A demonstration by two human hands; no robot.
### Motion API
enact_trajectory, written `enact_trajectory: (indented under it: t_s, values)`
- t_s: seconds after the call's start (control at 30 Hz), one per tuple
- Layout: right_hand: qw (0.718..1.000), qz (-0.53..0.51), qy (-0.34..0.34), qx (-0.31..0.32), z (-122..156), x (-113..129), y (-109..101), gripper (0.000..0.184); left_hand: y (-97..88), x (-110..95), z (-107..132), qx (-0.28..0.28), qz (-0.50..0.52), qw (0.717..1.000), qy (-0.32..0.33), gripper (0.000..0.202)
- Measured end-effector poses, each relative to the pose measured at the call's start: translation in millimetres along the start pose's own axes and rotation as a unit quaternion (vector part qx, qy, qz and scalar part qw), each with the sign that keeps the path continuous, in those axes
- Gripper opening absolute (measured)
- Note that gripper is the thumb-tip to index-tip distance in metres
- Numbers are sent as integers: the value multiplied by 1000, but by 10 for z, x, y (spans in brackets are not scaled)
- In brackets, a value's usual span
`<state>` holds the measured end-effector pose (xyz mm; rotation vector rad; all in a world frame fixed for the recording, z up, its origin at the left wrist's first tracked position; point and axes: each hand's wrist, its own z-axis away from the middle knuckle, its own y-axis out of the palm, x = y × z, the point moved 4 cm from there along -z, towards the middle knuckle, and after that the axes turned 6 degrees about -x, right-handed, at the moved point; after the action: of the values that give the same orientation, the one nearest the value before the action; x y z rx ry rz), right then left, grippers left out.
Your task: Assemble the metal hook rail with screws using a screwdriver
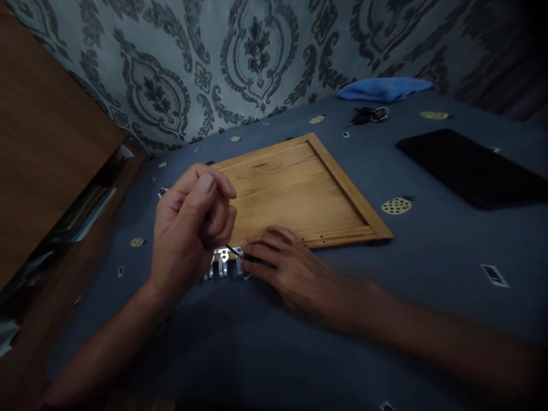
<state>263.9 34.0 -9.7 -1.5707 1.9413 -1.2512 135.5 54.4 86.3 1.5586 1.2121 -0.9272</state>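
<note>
Closed in a fist, my left hand (194, 214) grips a screwdriver whose handle is hidden by the fingers. Only its thin dark shaft (233, 250) shows, slanting down to the right. The shaft's tip meets a shiny metal hinge (223, 257) at the near edge of a wooden panel door (295, 188) lying flat. My right hand (291, 265) rests along that edge, its lower fingertips drawn together around the screwdriver's tip at the hinge. Whatever lies between those fingertips is too small and dark to make out.
A black tablet-like slab (475, 165) lies at the right on the dark patterned sheet (428, 274). Farther back are a blue cloth (383, 88) and a bunch of keys (370, 115). A brown wooden cabinet (47, 114) with a low shelf borders the left side.
</note>
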Motion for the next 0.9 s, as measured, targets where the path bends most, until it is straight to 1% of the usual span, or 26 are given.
enact_trajectory:
  t_s: [0.2,0.37,0.5,0.6,0.67,0.73,0.8,0.9]
  values:
    - [1000,12,-7,-4,8,-2,7,27,1,21,2,-4,2,1000,-2,27]
    - [1000,8,-12,-18,8,-2,9,27,13,23,18,26,-1,1000,5,27]
    - [1000,-2,-7,1,8,3,-8,29,26,25,22,56,-7,998,0,25]
    - [1000,-4,3,16,7,6,-23,32,26,27,12,57,-23,998,-8,24]
    - [1000,-2,6,18,4,7,-26,33,24,20,6,61,-31,998,2,25]
    - [1000,-4,5,20,2,8,-15,31,23,14,6,87,-35,996,12,27]
    - [1000,-4,1,20,5,5,5,29,22,19,14,135,-32,990,9,31]
    - [1000,0,-7,-5,19,-1,26,28,3,29,29,204,-22,979,-6,38]
